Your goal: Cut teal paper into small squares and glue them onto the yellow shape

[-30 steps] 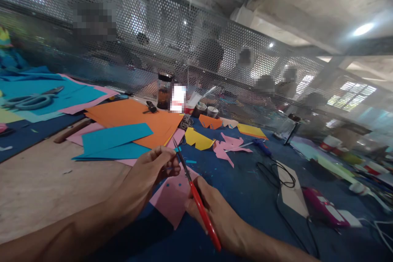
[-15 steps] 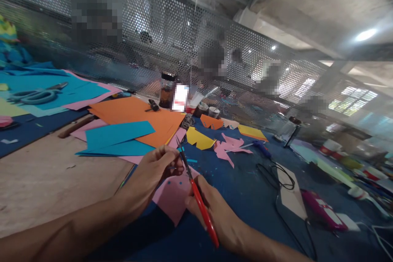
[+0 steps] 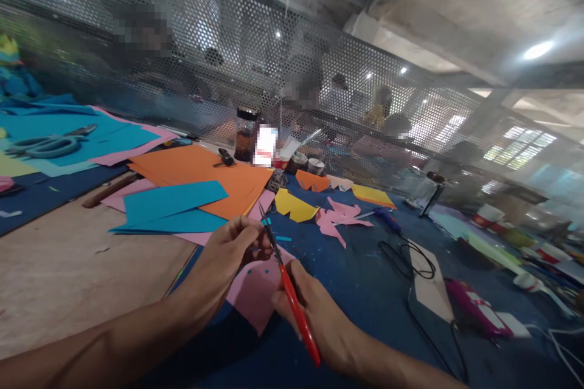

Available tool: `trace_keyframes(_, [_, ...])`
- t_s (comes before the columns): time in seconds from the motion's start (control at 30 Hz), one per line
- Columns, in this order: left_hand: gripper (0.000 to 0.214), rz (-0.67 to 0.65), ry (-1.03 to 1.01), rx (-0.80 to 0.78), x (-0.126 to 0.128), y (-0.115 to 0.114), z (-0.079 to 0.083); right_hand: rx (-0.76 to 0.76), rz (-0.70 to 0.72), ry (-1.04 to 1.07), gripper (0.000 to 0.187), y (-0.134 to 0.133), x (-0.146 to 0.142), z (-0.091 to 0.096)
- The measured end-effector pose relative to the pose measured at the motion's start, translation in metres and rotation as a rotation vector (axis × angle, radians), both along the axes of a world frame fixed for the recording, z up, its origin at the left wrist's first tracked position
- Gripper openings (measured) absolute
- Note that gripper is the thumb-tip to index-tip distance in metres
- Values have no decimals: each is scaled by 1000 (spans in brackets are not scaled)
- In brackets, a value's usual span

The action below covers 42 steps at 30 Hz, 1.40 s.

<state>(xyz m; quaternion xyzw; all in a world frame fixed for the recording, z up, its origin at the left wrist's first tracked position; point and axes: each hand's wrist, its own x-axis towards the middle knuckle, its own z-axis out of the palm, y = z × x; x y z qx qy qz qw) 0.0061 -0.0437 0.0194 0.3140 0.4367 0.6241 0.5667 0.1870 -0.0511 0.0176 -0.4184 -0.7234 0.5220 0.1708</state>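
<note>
My right hand (image 3: 314,301) is closed around red-handled scissors (image 3: 297,310). Their dark blades point away from me, past the fingertips of my left hand. With its fingers pinched together, my left hand (image 3: 241,240) is just left of the blades. A tiny piece of blue paper (image 3: 266,221) shows at its thumb and fingertips, partly hidden by the blades. Below both hands lies a pink paper piece (image 3: 253,298) with small blue dots on it. A thin blue strip (image 3: 283,239) and tiny blue scraps lie on the dark blue table just beyond.
Folded blue paper (image 3: 176,203) and orange sheets (image 3: 182,164) lie ahead on the left, with grey-handled scissors (image 3: 50,143) farther left. A pink pinwheel-like paper (image 3: 340,219), yellow cutouts (image 3: 294,205), a blue glue gun (image 3: 387,219) with its cord, and a jar (image 3: 246,134) stand or lie beyond.
The view has shifted very slightly. Both hands keep nearly the same pose, and the scissors' red handles have swung a little to the left.
</note>
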Motion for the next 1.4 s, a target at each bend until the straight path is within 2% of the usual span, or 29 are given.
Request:
trace_keyframes(0.47, [28,52,63,14,5,-4,4,82,-5,-58,13,-2,5,-4])
trace_keyframes(0.53, [28,56,72,16,6,-6,5,108,-3,-68,13,-1,6,-4])
trace_keyframes(0.73, [26,65,98,27,7,-5,3,57,-7,-35,15,-3,6,-4])
trace_keyframes(1.03, [29,62,96,35,8,-4,1,52,-11,18,33,-5,7,-3])
trace_keyframes(1.4, [27,54,100,32,8,-5,1,116,1,42,30,-4,8,-6])
